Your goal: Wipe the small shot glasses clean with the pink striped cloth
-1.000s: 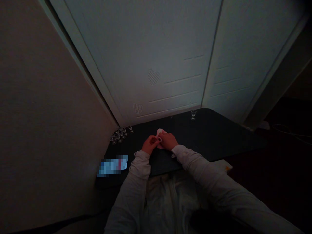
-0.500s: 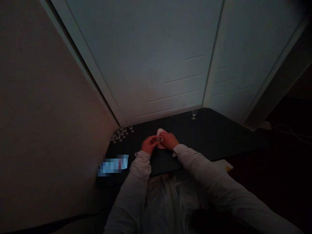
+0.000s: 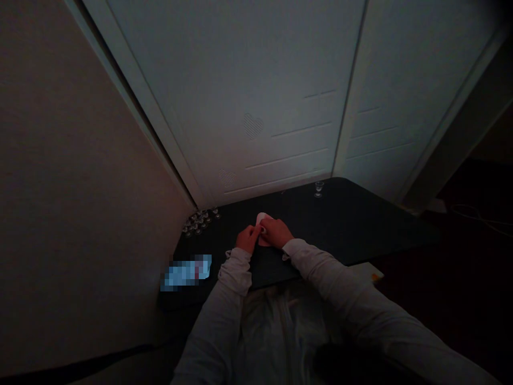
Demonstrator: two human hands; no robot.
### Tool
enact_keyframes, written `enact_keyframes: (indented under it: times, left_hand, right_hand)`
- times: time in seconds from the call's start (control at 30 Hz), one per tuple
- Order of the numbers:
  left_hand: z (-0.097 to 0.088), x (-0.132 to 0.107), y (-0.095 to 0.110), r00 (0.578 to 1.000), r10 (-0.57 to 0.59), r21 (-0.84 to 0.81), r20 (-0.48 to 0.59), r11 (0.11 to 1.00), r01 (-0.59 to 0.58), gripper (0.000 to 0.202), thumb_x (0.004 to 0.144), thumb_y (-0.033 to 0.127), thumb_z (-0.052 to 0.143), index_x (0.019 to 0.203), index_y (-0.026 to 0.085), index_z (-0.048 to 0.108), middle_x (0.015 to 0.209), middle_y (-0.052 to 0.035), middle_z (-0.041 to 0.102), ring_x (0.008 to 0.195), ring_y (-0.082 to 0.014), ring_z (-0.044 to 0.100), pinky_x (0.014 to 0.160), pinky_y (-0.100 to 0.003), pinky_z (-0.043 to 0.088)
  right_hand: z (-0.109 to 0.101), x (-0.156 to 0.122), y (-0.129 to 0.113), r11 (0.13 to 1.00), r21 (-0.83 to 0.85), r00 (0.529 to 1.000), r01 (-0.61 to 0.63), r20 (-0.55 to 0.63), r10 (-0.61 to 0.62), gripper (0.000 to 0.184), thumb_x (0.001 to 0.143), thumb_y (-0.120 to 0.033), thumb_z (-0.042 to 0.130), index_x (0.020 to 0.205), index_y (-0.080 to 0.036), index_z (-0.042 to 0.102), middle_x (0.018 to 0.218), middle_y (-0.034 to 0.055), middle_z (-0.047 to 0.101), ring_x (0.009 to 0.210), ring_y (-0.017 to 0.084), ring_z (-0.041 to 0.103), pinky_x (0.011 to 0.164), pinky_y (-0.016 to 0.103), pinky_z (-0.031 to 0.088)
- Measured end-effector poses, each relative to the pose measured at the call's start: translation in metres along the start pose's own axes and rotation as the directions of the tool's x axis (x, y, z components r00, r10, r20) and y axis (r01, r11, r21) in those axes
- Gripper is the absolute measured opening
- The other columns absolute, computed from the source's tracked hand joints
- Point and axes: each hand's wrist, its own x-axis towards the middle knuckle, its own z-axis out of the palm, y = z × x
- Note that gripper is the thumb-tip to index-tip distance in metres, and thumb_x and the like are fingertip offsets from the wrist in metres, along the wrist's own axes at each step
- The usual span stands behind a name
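My left hand [image 3: 246,239] is closed, its fingertips pinching at a small stemmed glass that the fingers and cloth now mostly hide. Beside it, my right hand [image 3: 278,233] is closed around a pale pinkish cloth [image 3: 262,216], which is pressed against the glass. The cloth's ends stick out above and below the fingers. Both hands meet over the middle of the dark table [image 3: 296,219].
Several small stemmed glasses [image 3: 196,221] stand clustered at the table's left back corner. One more glass [image 3: 318,189] stands at the back right. A lit, pixelated phone-like screen [image 3: 186,272] lies at left. White panels [image 3: 280,80] rise behind the table.
My left hand has turned and moved slightly right, its fingers closing in toward the cloth. The glass between my hands, visible before, is now mostly covered.
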Motion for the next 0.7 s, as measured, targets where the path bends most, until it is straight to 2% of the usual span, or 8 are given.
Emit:
enact_keyframes:
  times: [0.1,0.33,0.5,0.7]
  left_hand:
    - [0.0002,0.0013,-0.0005,0.999,-0.038,0.024,0.015,0.999,0.037,0.044,0.072,0.054,0.029,0.058,0.017,0.049,0.048,0.0037,0.043,0.053,-0.0097,0.041,0.051,-0.022,0.028]
    - [-0.0013,0.0023,-0.006,0.999,-0.035,0.102,0.008,0.994,0.034,0.048,0.068,0.057,0.033,0.045,0.017,0.044,0.044,0.0042,0.036,0.047,-0.0088,0.035,0.048,-0.024,0.023]
    - [-0.0008,0.0028,-0.0095,0.997,-0.061,0.058,0.041,0.997,0.058,0.047,0.067,0.058,0.034,0.047,0.017,0.046,0.043,0.0045,0.037,0.046,-0.0087,0.034,0.047,-0.023,0.023]
    - [-0.0024,0.0017,-0.0046,0.997,-0.041,-0.009,0.062,0.999,0.042,0.043,0.065,0.056,0.04,0.048,0.016,0.044,0.046,0.005,0.038,0.048,-0.008,0.035,0.049,-0.022,0.025]
  right_hand:
    - [-0.0013,-0.0008,-0.001,1.0,-0.015,1.0,-0.004,0.002,0.004,0.018,0.074,-0.026,0.043,0.089,-0.018,0.048,0.096,0.0056,0.055,0.092,0.019,0.048,0.072,0.028,0.031]
    - [-0.0022,-0.0005,0.0013,0.999,-0.032,1.0,-0.025,0.005,0.025,0.017,0.074,-0.026,0.043,0.089,-0.018,0.048,0.095,0.0055,0.055,0.09,0.018,0.049,0.071,0.027,0.032]
    - [-0.0042,-0.0007,0.0012,0.998,-0.042,0.999,-0.035,0.018,0.036,0.019,0.074,-0.026,0.043,0.091,-0.018,0.048,0.096,0.0065,0.054,0.094,0.018,0.047,0.073,0.027,0.032]
    - [-0.009,-0.0013,-0.0011,0.998,-0.05,0.998,-0.042,0.047,0.044,0.021,0.076,-0.027,0.042,0.092,-0.017,0.049,0.097,0.008,0.054,0.091,0.019,0.049,0.072,0.027,0.032]
